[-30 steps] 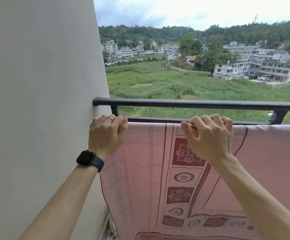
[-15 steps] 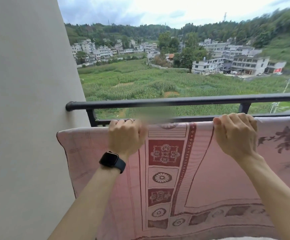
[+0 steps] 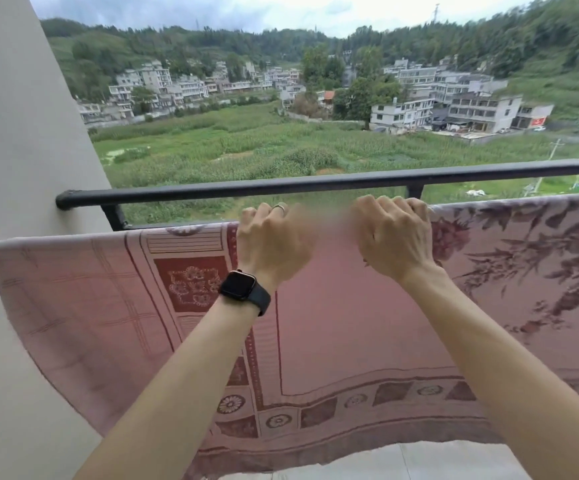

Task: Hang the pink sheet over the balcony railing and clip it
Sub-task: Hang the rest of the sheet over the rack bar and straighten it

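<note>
Just below balcony railing (image 3: pixel 281 186), left hand (image 3: pixel 274 241) and right hand (image 3: pixel 394 237) side by side, fingers curled round pink sheet (image 3: pixel 350 327) top edge, left corner drooping by wall (image 3: pixel 21 140)

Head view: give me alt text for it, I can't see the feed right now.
Left grip and right grip, close together, clutch the top edge of the pink sheet, held spread just below the bare top bar of the black railing. No clip is visible; a beige wall stands at left, fields and houses beyond.
</note>
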Motion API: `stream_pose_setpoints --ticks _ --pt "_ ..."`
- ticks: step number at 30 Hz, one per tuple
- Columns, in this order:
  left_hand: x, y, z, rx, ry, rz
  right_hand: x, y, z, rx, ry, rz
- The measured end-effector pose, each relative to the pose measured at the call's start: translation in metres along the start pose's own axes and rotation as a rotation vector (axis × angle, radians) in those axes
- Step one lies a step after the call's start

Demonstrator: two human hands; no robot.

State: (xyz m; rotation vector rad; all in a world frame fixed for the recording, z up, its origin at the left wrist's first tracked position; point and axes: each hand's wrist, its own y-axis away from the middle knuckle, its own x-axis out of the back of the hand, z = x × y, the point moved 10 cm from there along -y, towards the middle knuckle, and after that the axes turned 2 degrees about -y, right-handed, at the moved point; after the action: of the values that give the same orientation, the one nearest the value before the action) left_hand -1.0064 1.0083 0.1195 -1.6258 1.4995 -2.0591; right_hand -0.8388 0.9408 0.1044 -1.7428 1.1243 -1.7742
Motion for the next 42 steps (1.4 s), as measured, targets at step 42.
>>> stream_pose_setpoints --ticks 42 --pt "-0.041 -0.109 0.368 0.366 0.032 0.0 0.101 0.025 0.49 -0.069 0.056 0.227"
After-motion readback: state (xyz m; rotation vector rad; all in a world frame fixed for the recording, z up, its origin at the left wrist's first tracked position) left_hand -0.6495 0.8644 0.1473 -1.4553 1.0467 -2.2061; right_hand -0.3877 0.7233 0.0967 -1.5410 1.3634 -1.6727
